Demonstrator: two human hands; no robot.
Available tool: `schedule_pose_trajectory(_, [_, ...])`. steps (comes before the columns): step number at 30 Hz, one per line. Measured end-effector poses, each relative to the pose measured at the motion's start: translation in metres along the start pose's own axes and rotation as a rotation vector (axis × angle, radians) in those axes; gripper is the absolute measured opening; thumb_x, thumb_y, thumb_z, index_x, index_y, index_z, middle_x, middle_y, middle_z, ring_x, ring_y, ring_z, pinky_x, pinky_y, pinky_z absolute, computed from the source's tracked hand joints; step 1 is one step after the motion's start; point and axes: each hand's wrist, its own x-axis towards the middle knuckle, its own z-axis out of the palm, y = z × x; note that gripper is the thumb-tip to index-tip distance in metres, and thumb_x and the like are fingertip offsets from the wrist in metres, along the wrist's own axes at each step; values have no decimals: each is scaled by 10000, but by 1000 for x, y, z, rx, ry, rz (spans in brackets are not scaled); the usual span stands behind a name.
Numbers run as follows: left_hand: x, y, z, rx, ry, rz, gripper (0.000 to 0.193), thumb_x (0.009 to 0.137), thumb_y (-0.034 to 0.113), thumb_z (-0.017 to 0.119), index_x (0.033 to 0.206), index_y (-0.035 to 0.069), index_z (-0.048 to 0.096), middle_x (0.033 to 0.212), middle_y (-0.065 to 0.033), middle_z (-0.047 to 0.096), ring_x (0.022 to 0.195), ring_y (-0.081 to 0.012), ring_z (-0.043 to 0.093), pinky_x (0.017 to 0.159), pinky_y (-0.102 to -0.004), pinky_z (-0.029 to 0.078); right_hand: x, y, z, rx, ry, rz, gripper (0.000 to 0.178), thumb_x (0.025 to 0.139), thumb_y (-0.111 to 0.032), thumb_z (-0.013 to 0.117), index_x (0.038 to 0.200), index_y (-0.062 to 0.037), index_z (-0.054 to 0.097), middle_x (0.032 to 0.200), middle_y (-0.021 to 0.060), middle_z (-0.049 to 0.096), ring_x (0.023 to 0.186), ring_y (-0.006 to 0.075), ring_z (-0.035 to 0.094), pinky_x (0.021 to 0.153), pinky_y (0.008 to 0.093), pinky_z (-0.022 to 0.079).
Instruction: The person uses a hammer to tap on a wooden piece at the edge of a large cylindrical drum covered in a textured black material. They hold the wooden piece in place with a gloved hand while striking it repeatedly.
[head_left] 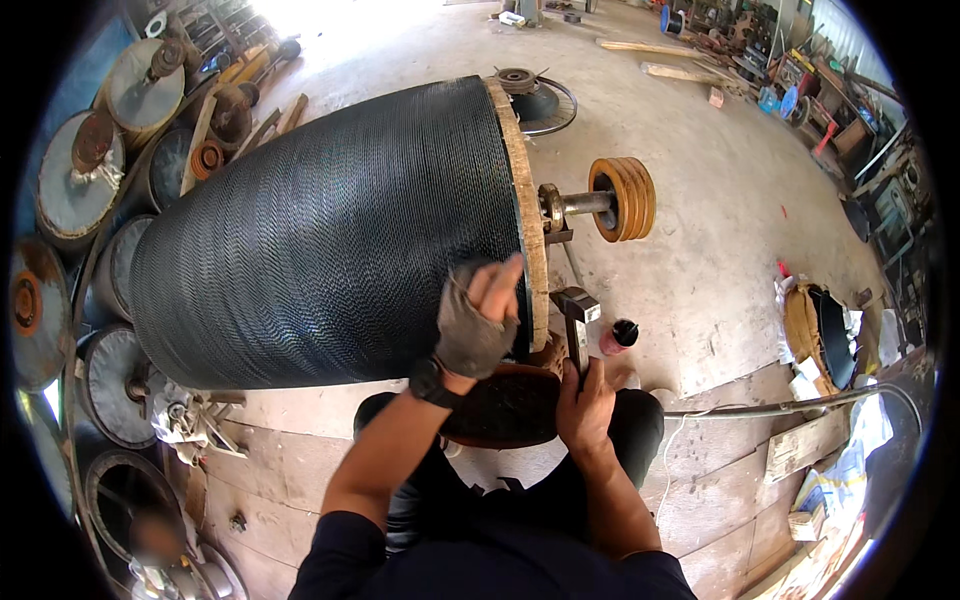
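A large black drum (330, 240) with a finely ridged surface lies in front of me, a pale wooden rim (524, 190) at its right end. My left hand (480, 325), in a grey glove with bare fingertips, rests on the drum beside that rim. Its fingers are stretched out, the index finger reaching along the edge; nothing shows in them, though the palm side is hidden. My right hand (587, 405) grips a hammer (577, 325) by its handle, head up, just right of the rim. Between my knees is a dark brown pan (500, 410), its contents too dark to make out.
A shaft with an orange grooved pulley (625, 200) sticks out from the drum's right end. A red cup (618, 338) with dark contents stands near the hammer. Several old rollers (80, 175) are stacked at left. Planks (650, 47) and clutter lie at far right; a pipe (770, 408) runs rightward.
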Motion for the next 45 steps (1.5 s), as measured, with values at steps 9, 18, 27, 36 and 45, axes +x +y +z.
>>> schedule_pose_trajectory(9, [-3,11,5,-198,-110,-229,524,835,-65,634,1347,28,569,904,-108,671,873,-293,663,856,-422,518,4,-1,-4,30,-80,43,283,977,-134,649,1189,26,551,802,279,659,701,489,657,580,535,507])
schedule_pose_trajectory(18, [20,13,18,-51,-156,-275,645,781,-36,666,1395,28,481,889,-101,674,850,-312,629,826,-470,475,26,-17,-6,102,-116,45,203,1008,-138,606,1105,30,548,797,263,663,701,483,653,603,519,509])
schedule_pose_trajectory(27, [22,9,31,69,-92,-226,696,760,28,694,1400,-8,423,872,-83,637,828,-329,603,813,-485,461,47,-22,-6,24,-138,19,222,1011,-151,586,1101,35,502,705,272,630,615,508,612,532,535,479])
schedule_pose_trajectory(36, [5,35,1,53,-179,-273,791,789,100,731,1469,-81,372,1220,-205,598,1123,-357,565,956,-475,455,42,-27,-8,163,40,-27,207,1027,-139,543,933,39,494,686,267,562,562,462,533,518,476,416])
schedule_pose_trajectory(45, [-157,62,-3,-57,-732,-95,229,849,171,678,1042,49,669,1019,-146,661,952,-329,650,855,-471,508,48,-14,4,131,-39,-46,227,1059,-158,463,1033,56,534,639,69,537,515,101,493,455,312,355])
